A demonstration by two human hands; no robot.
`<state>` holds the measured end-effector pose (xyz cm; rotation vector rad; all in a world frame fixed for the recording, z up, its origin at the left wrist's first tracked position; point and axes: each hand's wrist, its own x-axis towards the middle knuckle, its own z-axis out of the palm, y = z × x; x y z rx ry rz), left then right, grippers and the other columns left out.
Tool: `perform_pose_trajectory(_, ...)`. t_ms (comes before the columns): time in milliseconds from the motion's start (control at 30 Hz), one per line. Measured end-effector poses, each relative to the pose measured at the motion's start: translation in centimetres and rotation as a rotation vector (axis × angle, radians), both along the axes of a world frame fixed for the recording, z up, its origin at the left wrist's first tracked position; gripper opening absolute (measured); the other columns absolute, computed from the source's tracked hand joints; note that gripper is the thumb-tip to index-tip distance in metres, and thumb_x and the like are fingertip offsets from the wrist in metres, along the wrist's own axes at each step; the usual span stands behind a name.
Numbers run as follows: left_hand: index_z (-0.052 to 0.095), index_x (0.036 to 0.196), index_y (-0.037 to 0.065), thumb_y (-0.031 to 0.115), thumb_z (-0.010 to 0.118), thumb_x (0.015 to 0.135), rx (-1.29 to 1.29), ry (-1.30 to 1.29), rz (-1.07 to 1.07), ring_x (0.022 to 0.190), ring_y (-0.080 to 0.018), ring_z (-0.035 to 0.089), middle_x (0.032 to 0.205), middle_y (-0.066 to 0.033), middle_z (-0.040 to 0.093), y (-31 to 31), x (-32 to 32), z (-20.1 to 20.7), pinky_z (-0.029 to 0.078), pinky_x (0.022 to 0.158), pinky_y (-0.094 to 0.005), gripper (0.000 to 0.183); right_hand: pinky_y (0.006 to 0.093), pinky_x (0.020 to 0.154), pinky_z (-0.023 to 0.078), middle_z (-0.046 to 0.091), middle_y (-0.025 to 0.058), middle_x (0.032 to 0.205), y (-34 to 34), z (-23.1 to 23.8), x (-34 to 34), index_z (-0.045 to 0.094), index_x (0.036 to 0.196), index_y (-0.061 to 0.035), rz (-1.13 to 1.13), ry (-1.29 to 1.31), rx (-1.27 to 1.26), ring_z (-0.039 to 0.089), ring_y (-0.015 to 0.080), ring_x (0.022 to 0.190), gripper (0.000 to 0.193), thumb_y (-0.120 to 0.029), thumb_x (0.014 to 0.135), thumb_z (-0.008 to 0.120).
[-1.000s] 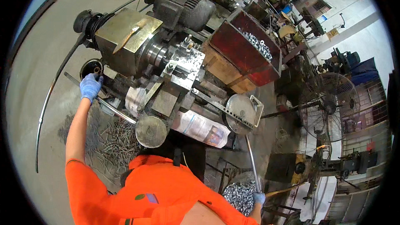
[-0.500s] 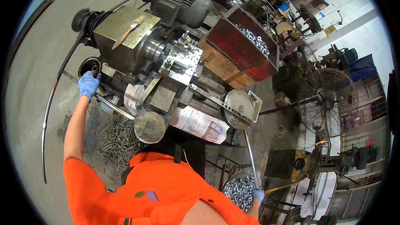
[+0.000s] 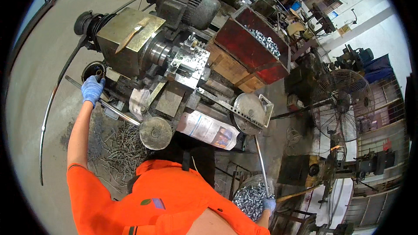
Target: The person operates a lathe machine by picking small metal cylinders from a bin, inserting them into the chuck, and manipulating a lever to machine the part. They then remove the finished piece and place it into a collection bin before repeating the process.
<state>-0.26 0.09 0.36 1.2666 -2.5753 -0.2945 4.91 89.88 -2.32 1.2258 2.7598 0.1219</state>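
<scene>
My left hand [image 3: 92,90], in a blue glove, reaches to a dark round cup-shaped part [image 3: 94,68] at the left end of the lathe-like machine. Its fingers are bent at the rim; whatever they pinch is too small to make out. My right hand [image 3: 269,204], also gloved, is closed round the lower end of a long shiny metal lever [image 3: 261,159]. That lever slopes up to a round metal disc [image 3: 249,112]. Between the hands sits the machine's chuck [image 3: 159,54], beside a shiny tool slide [image 3: 190,66].
A container of small metal parts [image 3: 250,200] stands by my right hand. More parts fill a red metal bin [image 3: 244,45] behind the slide. Metal shavings [image 3: 124,150] lie on the floor at left. A brush [image 3: 130,37] rests on the brass-coloured housing [image 3: 111,30]. A large fan [image 3: 342,104] stands at right.
The view has shifted very slightly. Both hands stay at the same places, the left at the cup-shaped part and the right on the lever.
</scene>
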Motion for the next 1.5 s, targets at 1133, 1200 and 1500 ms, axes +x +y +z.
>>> perform_pose_trajectory(1133, 0.067, 0.092, 0.008, 0.036, 0.062, 0.079, -0.022, 0.031, -0.003, 0.088, -0.0314, 0.061, 0.091, -0.0152, 0.065, -0.3, 0.0, -0.3, 0.048, 0.078, -0.0410, 0.031, 0.0424, 0.080, 0.049, 0.063, 0.0258, 0.095, -1.0, -0.5, 1.1, 0.066, 0.090, 0.0008, 0.000, -0.074, 0.051, 0.061, 0.0377, 0.093, 0.053, -0.045, 0.066, 0.065)
perform_pose_trajectory(1200, 0.067, 0.093, 0.008, 0.036, 0.062, 0.079, -0.020, 0.036, -0.001, 0.088, -0.0316, 0.061, 0.091, -0.0152, 0.065, -0.3, 0.1, -0.3, 0.048, 0.078, -0.0410, 0.031, 0.0421, 0.081, 0.049, 0.063, 0.0257, 0.096, -1.4, -0.2, 1.1, 0.066, 0.092, 0.0011, -0.012, -0.072, 0.036, 0.061, 0.0374, 0.094, 0.053, -0.045, 0.066, 0.066)
perform_pose_trajectory(1500, 0.067, 0.094, 0.009, 0.036, 0.060, 0.081, -0.019, 0.060, -0.009, 0.088, -0.0321, 0.061, 0.091, -0.0148, 0.065, -0.4, 0.0, -0.5, 0.048, 0.077, -0.0413, 0.031, 0.0406, 0.083, 0.047, 0.062, 0.0246, 0.101, -1.8, -0.1, 1.8, 0.063, 0.101, 0.0001, 0.012, -0.045, 0.023, 0.060, 0.0358, 0.098, 0.055, -0.042, 0.066, 0.068)
